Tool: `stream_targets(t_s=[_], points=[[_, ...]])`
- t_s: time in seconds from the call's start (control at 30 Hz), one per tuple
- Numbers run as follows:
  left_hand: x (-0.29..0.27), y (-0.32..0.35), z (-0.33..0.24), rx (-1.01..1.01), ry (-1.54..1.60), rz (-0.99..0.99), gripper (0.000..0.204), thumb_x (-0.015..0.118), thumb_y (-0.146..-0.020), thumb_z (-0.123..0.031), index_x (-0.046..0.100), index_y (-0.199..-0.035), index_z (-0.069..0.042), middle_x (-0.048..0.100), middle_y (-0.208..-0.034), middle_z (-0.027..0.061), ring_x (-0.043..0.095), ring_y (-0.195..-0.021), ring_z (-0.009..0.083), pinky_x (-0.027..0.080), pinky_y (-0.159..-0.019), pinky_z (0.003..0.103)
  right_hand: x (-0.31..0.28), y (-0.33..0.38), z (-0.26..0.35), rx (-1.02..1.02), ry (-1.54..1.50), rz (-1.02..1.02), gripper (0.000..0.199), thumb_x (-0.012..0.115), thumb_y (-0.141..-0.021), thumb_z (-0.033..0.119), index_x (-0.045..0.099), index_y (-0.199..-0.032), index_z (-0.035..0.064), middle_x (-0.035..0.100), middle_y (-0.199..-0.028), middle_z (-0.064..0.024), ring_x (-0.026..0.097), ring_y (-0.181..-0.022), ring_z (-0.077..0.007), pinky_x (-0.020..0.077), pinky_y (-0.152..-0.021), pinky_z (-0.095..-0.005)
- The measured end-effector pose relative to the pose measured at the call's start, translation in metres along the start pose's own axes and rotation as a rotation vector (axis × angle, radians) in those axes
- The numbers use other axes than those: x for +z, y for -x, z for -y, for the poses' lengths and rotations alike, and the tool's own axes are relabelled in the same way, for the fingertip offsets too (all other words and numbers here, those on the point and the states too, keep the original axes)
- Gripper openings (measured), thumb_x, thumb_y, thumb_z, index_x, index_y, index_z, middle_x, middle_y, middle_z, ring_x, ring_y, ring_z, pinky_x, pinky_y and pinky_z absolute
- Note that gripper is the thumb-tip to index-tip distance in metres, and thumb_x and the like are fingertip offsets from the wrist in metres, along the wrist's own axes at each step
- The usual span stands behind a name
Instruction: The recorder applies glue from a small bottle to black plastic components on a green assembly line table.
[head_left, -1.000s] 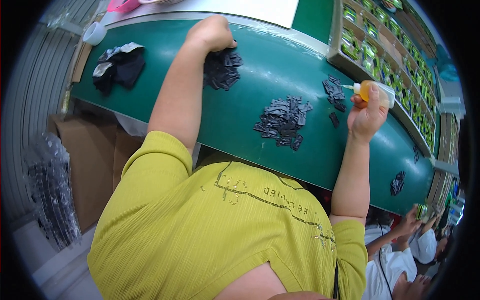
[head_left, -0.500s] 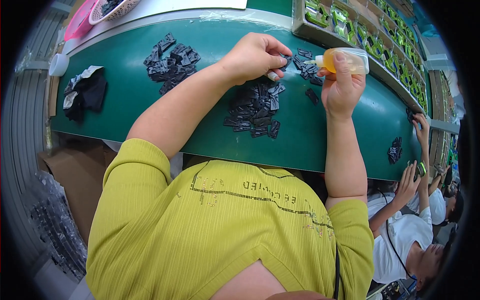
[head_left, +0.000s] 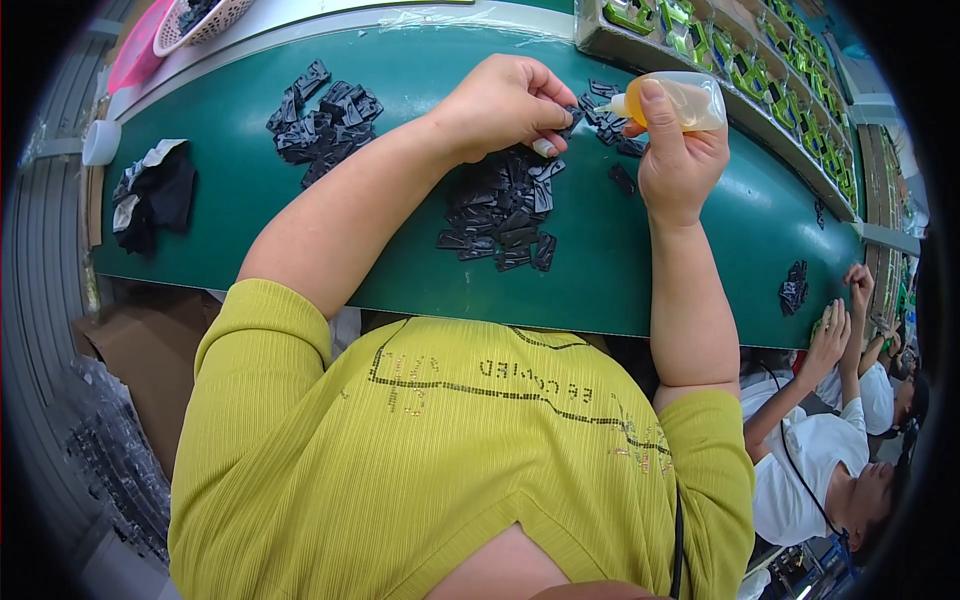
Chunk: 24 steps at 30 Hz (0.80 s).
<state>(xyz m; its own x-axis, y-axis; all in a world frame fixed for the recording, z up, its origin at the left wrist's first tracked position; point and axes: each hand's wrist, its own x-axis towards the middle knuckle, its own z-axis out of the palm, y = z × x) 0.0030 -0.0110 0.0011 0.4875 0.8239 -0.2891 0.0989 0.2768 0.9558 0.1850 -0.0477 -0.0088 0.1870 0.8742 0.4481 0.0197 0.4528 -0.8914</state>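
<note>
My left hand (head_left: 512, 108) is closed, with a small black plastic part (head_left: 571, 120) pinched between thumb and fingers. Wrapped in my right hand (head_left: 682, 165) is a clear squeeze bottle (head_left: 692, 101) of amber liquid, tilted on its side. Its thin nozzle points left, close to the pinched part but apart from it. Just below my left hand lies a heap of black plastic parts (head_left: 500, 215). A smaller group of such parts (head_left: 606, 118) sits behind the nozzle, partly hidden by the bottle, and one loose part (head_left: 621, 179) is nearer to me.
Another heap of black parts (head_left: 325, 125) lies left on the green table (head_left: 400, 270). Further left are a dark cloth (head_left: 160, 195) and a white roll (head_left: 101, 143). Trays of green parts (head_left: 740, 70) border the far right edge. A co-worker's hands (head_left: 835, 325) rest near the right end.
The bottle's nozzle has come nearer to the part in my left hand. The co-worker's hands have shifted, and the green piece seen by them is no longer visible.
</note>
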Motion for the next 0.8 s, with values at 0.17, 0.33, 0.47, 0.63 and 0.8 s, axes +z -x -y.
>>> stream_targets(t_s=[0.17,0.33,0.47,0.63,0.8], points=[[0.000,0.000,0.000,-0.006,-0.006,-0.009,0.020,0.061,-0.081,0.001,0.057,-0.099,0.008,0.063,-0.083,0.0135,0.067,-0.066,0.0186,0.056,-0.058,0.026,0.004,0.000,0.001,0.022,-0.008,-0.040,0.015,0.068,-0.082,0.012,0.062,-0.092,0.0013,0.065,-0.081,-0.0046,0.058,-0.062,-0.0082,0.0465,-0.053,-0.0192],[0.000,0.001,0.000,-0.016,-0.023,0.010,0.022,0.061,-0.081,-0.001,0.057,-0.101,0.007,0.063,-0.086,0.0127,0.066,-0.068,0.0177,0.054,-0.060,0.025,0.004,0.000,0.002,0.029,-0.007,-0.027,0.016,0.068,-0.082,0.012,0.061,-0.092,0.0016,0.065,-0.081,-0.0044,0.059,-0.062,-0.0081,0.0467,-0.053,-0.0191],[0.000,0.001,-0.001,-0.025,-0.043,0.017,0.024,0.060,-0.081,-0.003,0.057,-0.103,0.006,0.063,-0.088,0.0115,0.066,-0.070,0.0170,0.053,-0.063,0.023,0.006,0.000,0.003,0.032,0.016,-0.027,0.015,0.068,-0.082,0.012,0.061,-0.091,0.0018,0.065,-0.081,-0.0042,0.059,-0.062,-0.0082,0.0467,-0.053,-0.0194],[-0.001,0.002,-0.002,-0.020,0.012,0.001,0.021,0.061,-0.079,0.000,0.057,-0.099,0.007,0.063,-0.085,0.0135,0.067,-0.068,0.0187,0.055,-0.059,0.025,-0.004,-0.002,0.000,0.038,-0.005,-0.065,0.015,0.064,-0.086,0.013,0.061,-0.094,0.0016,0.064,-0.085,-0.0071,0.063,-0.072,-0.0144,0.0501,-0.051,-0.0244],[-0.004,0.001,-0.004,-0.055,0.051,0.000,0.021,0.062,-0.078,-0.002,0.057,-0.097,0.005,0.063,-0.086,0.0137,0.067,-0.069,0.0196,0.054,-0.060,0.024,-0.002,-0.001,0.005,0.075,-0.221,-0.008,0.014,0.063,-0.086,0.012,0.061,-0.095,0.0017,0.064,-0.086,-0.0073,0.062,-0.071,-0.0152,0.0498,-0.052,-0.0246]])
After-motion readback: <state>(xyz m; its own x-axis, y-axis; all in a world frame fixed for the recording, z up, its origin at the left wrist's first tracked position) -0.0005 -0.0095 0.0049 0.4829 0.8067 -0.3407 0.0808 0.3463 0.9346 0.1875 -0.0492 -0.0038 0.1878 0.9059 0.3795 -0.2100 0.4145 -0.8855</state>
